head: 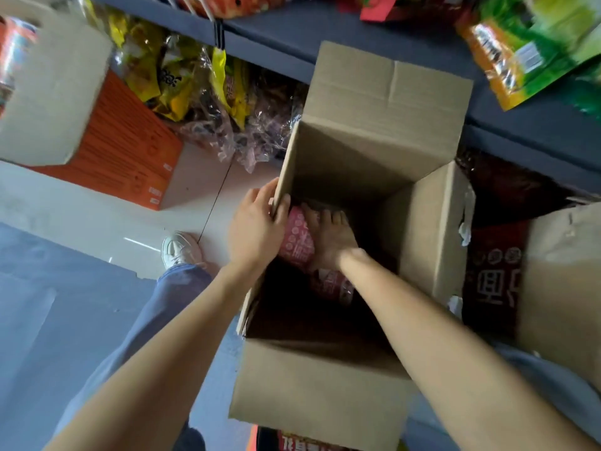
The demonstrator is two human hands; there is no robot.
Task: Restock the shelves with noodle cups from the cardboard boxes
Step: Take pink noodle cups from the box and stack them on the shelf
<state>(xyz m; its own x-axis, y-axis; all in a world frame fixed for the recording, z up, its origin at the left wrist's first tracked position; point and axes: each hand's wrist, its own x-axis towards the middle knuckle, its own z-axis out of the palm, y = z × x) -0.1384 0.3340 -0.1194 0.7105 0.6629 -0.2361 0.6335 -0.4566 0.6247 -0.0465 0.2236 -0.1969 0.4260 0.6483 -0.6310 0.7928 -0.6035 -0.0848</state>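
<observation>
Evidently nearly emptied, the open brown cardboard box (325, 385) is gripped at its wall by the left hand (255, 229) while the right hand (331, 242) grasps a pink printed noodle cup (297, 239).

Head camera looks steeply down, close over an open cardboard box (325, 385).

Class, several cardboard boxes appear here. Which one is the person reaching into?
The open plain brown cardboard box in the middle: the right hand is inside on a red noodle cup, while the left hand grips its wall.
</observation>
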